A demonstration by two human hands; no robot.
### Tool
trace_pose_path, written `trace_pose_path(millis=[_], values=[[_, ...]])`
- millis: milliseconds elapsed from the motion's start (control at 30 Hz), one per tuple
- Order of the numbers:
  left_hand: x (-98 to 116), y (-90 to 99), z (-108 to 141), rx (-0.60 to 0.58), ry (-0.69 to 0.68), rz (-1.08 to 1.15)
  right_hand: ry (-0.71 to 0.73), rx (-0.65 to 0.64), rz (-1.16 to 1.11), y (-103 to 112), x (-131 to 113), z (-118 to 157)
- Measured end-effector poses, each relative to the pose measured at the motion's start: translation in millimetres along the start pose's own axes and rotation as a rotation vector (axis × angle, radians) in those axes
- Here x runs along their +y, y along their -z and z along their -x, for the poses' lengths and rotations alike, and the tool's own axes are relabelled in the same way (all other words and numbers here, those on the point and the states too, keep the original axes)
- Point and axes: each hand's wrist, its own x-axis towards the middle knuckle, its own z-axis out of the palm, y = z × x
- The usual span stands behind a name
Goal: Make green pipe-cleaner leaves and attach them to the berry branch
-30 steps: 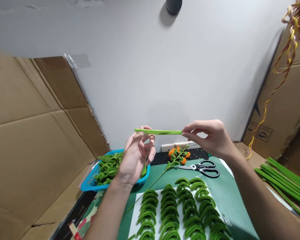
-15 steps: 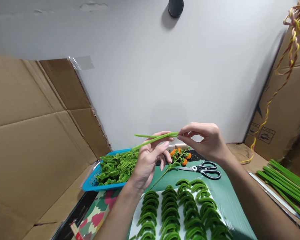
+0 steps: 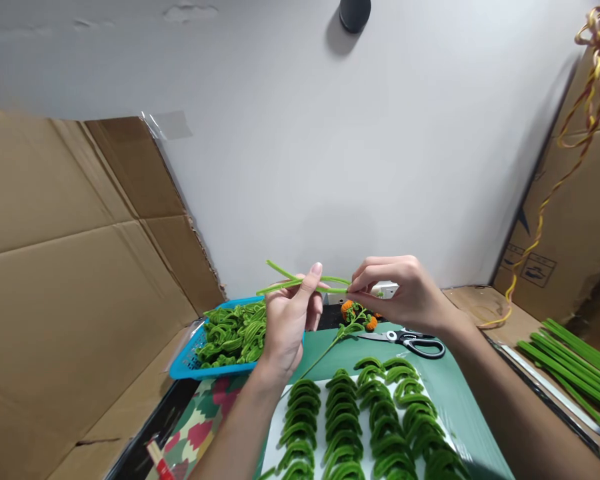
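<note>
A light green pipe cleaner (image 3: pixel 333 289), bent double, stretches between my two hands above the table. My left hand (image 3: pixel 291 313) pinches it near the crossing of its two strands, thumb on top; the free ends stick out to the left. My right hand (image 3: pixel 397 287) grips the folded end between thumb and fingertips. Below lie rows of curved green pipe-cleaner pieces (image 3: pixel 343 417) on a white sheet. Black-handled scissors (image 3: pixel 405 339) rest behind them, beside a green stem with orange flowers (image 3: pixel 347 327).
A blue basket (image 3: pixel 185 375) full of bent green pieces stands at the left. Straight green pipe cleaners (image 3: pixel 575 367) lie at the right by a metal ruler (image 3: pixel 555 390). Cardboard walls (image 3: pixel 80 280) flank the table, and yellow-brown twisted cord (image 3: pixel 535 233) hangs at the right.
My left thumb has closed down onto the pipe cleaner, which earlier lay across the open left fingers. My right hand has dropped slightly, still pinching the folded end. The strands now cross.
</note>
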Motion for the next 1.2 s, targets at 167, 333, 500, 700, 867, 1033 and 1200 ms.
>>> trace_pose_path(millis=[167,333,500,700,867,1033,1200], values=[[-2,0.3,-1,0.097,-0.023,0.009,-0.074,-0.13,-0.067,-3,-4,-1],[5,0.0,-3,0.06,-0.066,0.247,-0.154,-0.067,-0.096,-3,0,-1],[8,-0.5,-4,0.076,-0.066,0.333,-0.211,-0.077,-0.105,3,4,1],[0,3.7,-6,0.094,-0.051,0.124,-0.148,-0.119,-0.061,4,2,1],[-5,5.7,-8,0.037,0.023,-0.068,-0.152,-0.121,-0.04,6,4,1],[-3,2.8,-8,-0.06,0.029,0.062,-0.194,-0.119,-0.035,13,5,2],[0,1.6,-7,-0.115,0.052,0.187,-0.228,-0.109,-0.05,17,3,2]])
